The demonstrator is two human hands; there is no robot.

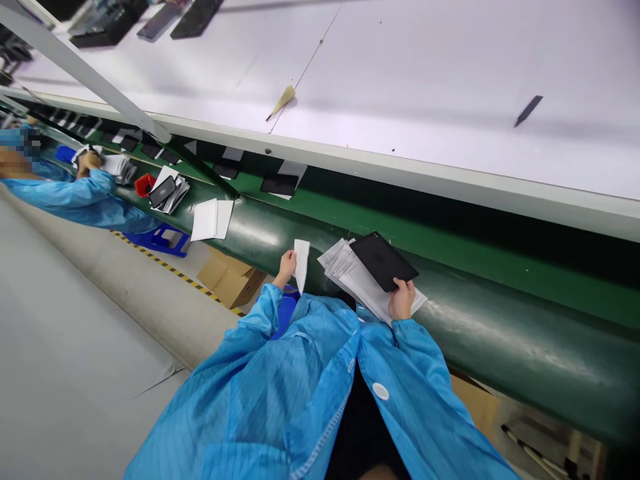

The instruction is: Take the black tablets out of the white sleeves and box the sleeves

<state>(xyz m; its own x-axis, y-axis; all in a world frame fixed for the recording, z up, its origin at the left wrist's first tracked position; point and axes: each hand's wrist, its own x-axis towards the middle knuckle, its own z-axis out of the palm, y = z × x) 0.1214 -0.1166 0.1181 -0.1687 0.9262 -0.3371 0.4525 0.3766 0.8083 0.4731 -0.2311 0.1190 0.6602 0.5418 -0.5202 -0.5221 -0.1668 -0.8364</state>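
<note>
My left hand (pixel 286 268) is closed on a folded white sheet (pixel 301 265), which stands up from its fingers over the bench's front edge. My right hand (pixel 401 300) grips the lower right corner of a dark tablet (pixel 381 259). Beneath the tablet lies a fanned stack of white sheets or sleeves (pixel 361 282), partly hidden by it and by my right hand. Further left on the green bench (pixel 270 223) rest two white sheets (pixel 213 219), apart from both hands.
A white shelf (pixel 425 80) overhangs the bench, bearing a brush-like tool (pixel 283 100) and a dark blade-shaped piece (pixel 529 111). Dark devices (pixel 280 183) line the green belt below. A red bin (pixel 145 185) stands left, near a co-worker's blue sleeve (pixel 80 193). Cardboard boxes (pixel 231 277) sit underneath.
</note>
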